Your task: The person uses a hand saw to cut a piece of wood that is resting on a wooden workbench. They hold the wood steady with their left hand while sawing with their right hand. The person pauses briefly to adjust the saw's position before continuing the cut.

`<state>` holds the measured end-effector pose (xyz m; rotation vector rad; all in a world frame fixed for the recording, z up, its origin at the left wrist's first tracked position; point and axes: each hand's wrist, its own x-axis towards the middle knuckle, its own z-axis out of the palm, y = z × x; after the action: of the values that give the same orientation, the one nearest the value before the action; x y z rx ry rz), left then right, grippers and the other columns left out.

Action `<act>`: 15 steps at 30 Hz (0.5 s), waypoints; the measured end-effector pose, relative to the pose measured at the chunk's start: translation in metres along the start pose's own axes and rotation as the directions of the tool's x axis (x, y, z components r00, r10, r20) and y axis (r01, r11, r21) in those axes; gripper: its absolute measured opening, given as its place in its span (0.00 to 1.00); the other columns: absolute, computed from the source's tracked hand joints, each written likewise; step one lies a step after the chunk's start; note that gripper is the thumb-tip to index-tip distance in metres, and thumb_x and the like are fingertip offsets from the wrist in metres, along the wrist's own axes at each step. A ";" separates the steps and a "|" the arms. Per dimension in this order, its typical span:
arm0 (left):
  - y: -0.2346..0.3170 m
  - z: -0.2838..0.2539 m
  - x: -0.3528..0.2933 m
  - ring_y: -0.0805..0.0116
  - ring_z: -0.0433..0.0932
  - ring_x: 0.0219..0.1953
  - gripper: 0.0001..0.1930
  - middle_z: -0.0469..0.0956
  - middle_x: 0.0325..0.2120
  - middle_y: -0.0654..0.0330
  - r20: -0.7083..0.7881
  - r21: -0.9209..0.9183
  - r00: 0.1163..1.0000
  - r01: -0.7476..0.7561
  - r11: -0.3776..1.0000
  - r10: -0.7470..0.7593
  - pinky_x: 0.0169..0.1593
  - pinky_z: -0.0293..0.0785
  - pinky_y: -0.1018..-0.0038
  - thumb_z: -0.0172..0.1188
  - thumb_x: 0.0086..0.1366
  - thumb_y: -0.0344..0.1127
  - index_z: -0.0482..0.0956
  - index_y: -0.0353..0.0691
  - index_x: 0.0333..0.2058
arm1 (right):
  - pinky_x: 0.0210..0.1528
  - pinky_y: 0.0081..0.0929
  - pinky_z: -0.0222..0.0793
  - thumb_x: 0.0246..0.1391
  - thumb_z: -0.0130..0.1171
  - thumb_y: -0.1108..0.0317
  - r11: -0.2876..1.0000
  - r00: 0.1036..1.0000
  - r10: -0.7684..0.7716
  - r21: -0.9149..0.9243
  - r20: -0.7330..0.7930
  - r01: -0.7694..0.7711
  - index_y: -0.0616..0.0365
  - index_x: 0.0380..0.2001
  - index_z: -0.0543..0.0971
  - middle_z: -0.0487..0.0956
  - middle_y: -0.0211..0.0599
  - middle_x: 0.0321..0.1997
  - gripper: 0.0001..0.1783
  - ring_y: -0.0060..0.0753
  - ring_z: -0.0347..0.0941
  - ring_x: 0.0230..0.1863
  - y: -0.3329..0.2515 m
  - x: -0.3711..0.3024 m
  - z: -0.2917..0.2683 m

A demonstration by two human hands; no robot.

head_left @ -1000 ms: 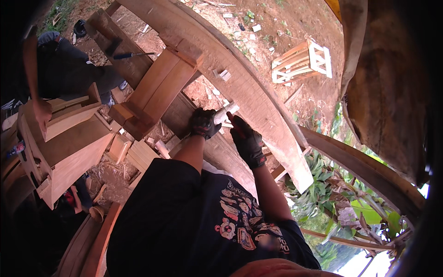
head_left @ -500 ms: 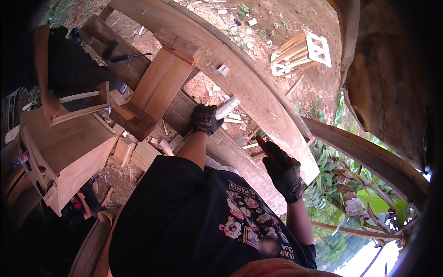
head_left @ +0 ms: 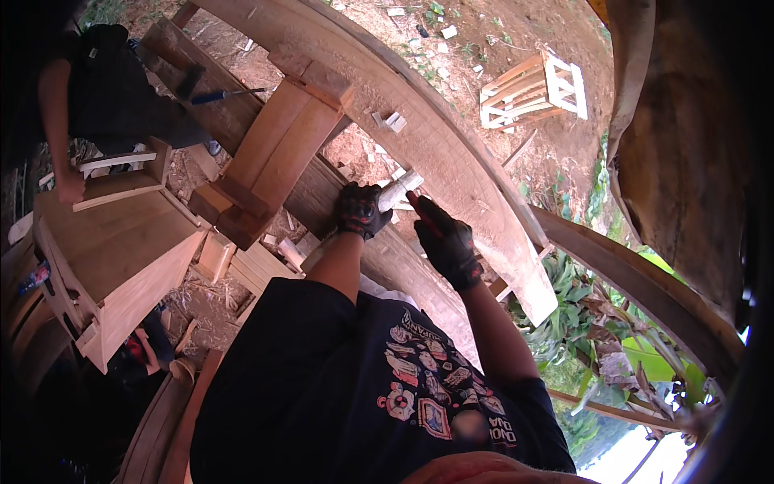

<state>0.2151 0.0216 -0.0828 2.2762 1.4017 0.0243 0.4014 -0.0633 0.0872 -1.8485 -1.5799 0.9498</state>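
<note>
While both arms stretch forward from the lower edge of the view, a person in a dark printed shirt works with black gloves over a long curved wooden plank (head_left: pixel 451 153) at an outdoor woodworking site. The left hand (head_left: pixel 360 210), arm nearly straight, is curled tight around one end of a pale, whitish block (head_left: pixel 401 192) that rests against the plank's near edge. The right hand (head_left: pixel 446 239), forearm angled up from the elbow, has its fingers (head_left: pixel 421 206) extended and loosely spread, the tips just beside the pale block; whether they touch it cannot be told. To the left stand a slatted wooden panel (head_left: pixel 274 153) and a boxy unfinished wooden cabinet (head_left: pixel 121 258), where another person's hand (head_left: pixel 71 187) rests. A small pale wooden stool (head_left: pixel 536 90) lies on its side on the bare dirt beyond the plank, well apart from the hands.
</note>
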 end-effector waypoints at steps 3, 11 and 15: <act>0.010 -0.012 0.005 0.52 0.83 0.56 0.27 0.88 0.44 0.55 0.065 -0.021 0.998 0.003 1.000 -0.002 0.72 0.68 0.54 0.76 0.56 0.57 0.87 0.50 0.50 | 0.51 0.51 0.83 0.69 0.60 0.64 0.987 0.996 -0.084 -0.140 0.002 0.084 0.39 0.78 0.69 0.85 0.48 0.64 0.36 0.60 0.87 0.51 0.041 0.043 0.052; -0.002 0.001 0.011 0.54 0.82 0.60 0.29 0.88 0.49 0.56 0.171 -0.037 0.985 -0.028 0.999 0.034 0.72 0.68 0.53 0.75 0.58 0.55 0.85 0.49 0.55 | 0.48 0.57 0.81 0.70 0.58 0.58 0.965 0.994 0.060 -0.262 0.090 -0.034 0.37 0.79 0.66 0.88 0.53 0.49 0.36 0.63 0.87 0.45 0.043 0.060 0.074; -0.002 0.009 0.002 0.51 0.85 0.52 0.27 0.89 0.45 0.55 -0.053 0.052 0.998 -0.042 0.998 0.045 0.67 0.72 0.55 0.74 0.60 0.59 0.87 0.48 0.52 | 0.55 0.56 0.81 0.68 0.60 0.58 0.991 0.998 -0.033 -0.129 0.046 0.039 0.41 0.71 0.77 0.88 0.53 0.52 0.29 0.63 0.86 0.51 0.024 0.068 0.035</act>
<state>0.2160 0.0207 -0.0920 2.3639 1.3946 0.0655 0.3938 -0.0027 0.0352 -1.8906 -1.7327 0.8966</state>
